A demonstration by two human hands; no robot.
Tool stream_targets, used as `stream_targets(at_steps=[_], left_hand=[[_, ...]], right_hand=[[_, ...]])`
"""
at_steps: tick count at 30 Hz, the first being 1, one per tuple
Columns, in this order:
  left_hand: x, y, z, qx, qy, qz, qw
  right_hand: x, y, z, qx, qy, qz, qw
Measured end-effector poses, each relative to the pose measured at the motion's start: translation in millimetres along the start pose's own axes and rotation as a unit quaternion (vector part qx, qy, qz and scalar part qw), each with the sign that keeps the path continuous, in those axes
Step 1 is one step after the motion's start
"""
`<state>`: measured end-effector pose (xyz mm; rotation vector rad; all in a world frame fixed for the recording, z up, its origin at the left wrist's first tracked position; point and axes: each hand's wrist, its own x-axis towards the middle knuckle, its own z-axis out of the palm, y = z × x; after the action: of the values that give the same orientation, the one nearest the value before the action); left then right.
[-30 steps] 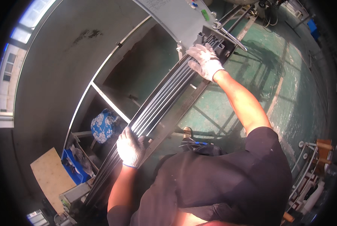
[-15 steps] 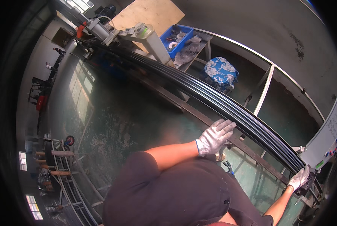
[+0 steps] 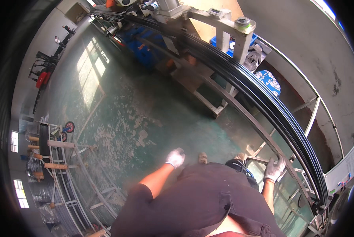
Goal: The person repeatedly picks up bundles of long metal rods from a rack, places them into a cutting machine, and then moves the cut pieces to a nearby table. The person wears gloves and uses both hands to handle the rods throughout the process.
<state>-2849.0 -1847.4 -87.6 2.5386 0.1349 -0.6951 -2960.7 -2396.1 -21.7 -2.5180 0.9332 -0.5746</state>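
Observation:
Long black rods or tubes [image 3: 260, 89] lie side by side in a bundle along a raised metal rack, curving through the fisheye from far left to near right. My left hand [image 3: 176, 157], in a white knit glove, hangs over the floor away from the rack. Its fingers look curled in, with nothing visible in them. My right hand [image 3: 274, 169], gloved too, is beside the rack's brown front rail [image 3: 260, 128], fingers apart and pointing up. Whether it touches the rail is hard to make out.
A pale metal frame [image 3: 246, 41] stands over the rods, with a blue bin [image 3: 256, 37] and a blue floral-covered stool [image 3: 268, 82] behind. Rack legs [image 3: 216, 110] reach the worn green floor. A cart frame [image 3: 62, 144] stands left; a whiteboard [image 3: 345, 170] is at right.
Both hands have come off the rods: the left moved left over the floor, the right drew in toward the front rail. My view has shifted, bringing the pale frame closer.

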Motion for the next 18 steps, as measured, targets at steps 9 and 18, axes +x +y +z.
stream_targets(at_steps=[9, 18], left_hand=[[34.3, -30.9, -33.2, -0.166, 0.017, -0.034, 0.985], [97.3, -107.4, -143.0, -0.183, 0.04, -0.114, 0.976]], right_hand=[[76.8, -316.8, 75.0, 0.184, -0.125, -0.358, 0.907], [122.8, -595.6, 221.8, 0.293, -0.23, -0.506, 0.778]])
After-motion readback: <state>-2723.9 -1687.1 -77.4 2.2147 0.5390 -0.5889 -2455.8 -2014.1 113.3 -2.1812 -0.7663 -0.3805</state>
